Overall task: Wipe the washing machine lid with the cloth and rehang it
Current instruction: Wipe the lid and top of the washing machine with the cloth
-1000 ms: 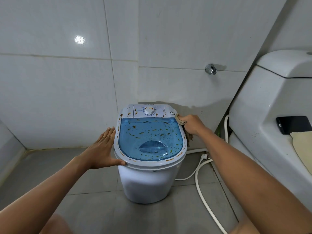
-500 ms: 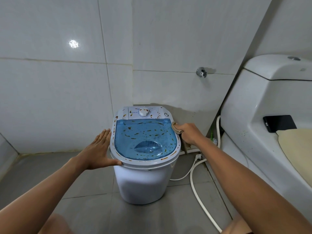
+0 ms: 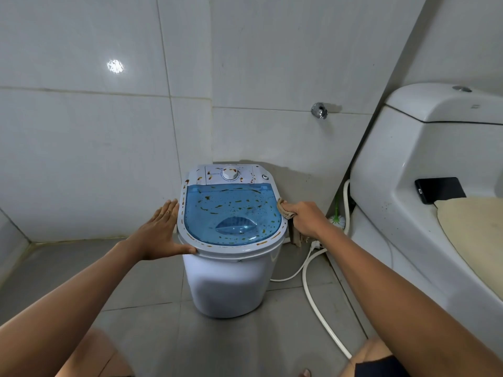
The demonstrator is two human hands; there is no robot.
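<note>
A small white washing machine (image 3: pixel 227 284) stands on the floor against the tiled wall. Its translucent blue lid (image 3: pixel 231 213) is shut and speckled with brown-orange stains, as is the white rim around it. My left hand (image 3: pixel 160 232) lies flat and open against the machine's left rim, thumb under the front edge. My right hand (image 3: pixel 306 219) is closed around a tan cloth (image 3: pixel 284 209) pressed on the right rim. The cloth's lower end hangs down behind my hand.
A white toilet (image 3: pixel 424 186) fills the right side, with a black phone (image 3: pixel 439 189) and a beige mat (image 3: pixel 476 229) on it. A white hose (image 3: pixel 315 300) and a cable run over the grey floor. A chrome wall fitting (image 3: pixel 319 110) sits above. A green-handled brush (image 3: pixel 337 217) stands behind.
My right hand and the cloth have slid along the right rim from near the control panel toward the front. My left hand has stayed on the left rim. The camera shifted slightly.
</note>
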